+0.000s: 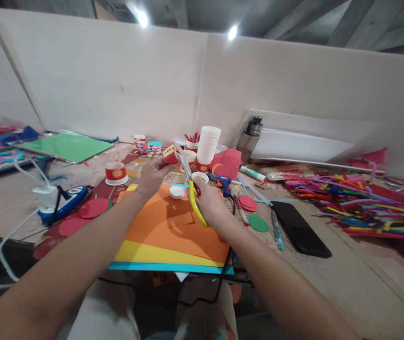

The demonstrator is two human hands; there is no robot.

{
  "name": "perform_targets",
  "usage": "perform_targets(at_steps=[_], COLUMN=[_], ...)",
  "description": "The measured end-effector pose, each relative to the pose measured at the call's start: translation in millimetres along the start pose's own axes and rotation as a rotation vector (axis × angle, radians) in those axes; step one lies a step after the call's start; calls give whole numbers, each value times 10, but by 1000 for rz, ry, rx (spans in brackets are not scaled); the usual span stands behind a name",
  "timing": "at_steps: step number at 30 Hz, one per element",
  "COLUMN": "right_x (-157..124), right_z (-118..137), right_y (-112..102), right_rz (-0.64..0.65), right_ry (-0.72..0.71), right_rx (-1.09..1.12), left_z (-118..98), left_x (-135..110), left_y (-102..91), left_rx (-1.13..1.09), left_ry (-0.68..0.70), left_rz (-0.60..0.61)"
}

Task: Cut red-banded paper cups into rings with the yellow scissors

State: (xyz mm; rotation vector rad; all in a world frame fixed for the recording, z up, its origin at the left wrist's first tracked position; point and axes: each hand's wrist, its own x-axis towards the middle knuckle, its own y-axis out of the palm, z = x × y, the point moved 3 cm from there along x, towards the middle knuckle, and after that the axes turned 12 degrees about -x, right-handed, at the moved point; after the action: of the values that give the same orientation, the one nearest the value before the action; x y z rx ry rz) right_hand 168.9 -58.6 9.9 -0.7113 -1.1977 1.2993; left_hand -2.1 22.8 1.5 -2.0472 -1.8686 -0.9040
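Note:
My left hand (153, 175) pinches a small red paper piece (171, 154) with a yellow label, held up above the orange paper sheets (166, 231). In my right hand (211, 204) is a pair of yellow-handled scissors (194, 198), fingers through the handles; the blades point up towards the red piece and touch its edge. A white lid (176, 191) lies on the orange sheet between my hands.
A stack of white cups (208, 144), red-banded cups (116, 173), a blue glue gun (222, 181), red and green paper circles (93, 208), a black phone (300, 228), a heap of coloured pipe cleaners (368, 205), a green sheet (65, 146) and a metal bottle (249, 137) crowd the table.

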Motion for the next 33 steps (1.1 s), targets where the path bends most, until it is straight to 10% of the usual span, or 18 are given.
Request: perform_targets(at_steps=[12, 22, 33], right_x=[-1, 10, -5], right_z=[-21, -29, 4], right_y=[31, 11, 42], right_rz=[13, -6, 23], right_ry=[-2, 15, -12], right_rx=[-12, 39, 39], left_z=[80, -35, -11], left_x=[51, 4, 29], left_y=[-54, 53, -25], left_rx=[-279, -81, -56], left_ry=[-28, 63, 26], left_rz=[-100, 49, -106])
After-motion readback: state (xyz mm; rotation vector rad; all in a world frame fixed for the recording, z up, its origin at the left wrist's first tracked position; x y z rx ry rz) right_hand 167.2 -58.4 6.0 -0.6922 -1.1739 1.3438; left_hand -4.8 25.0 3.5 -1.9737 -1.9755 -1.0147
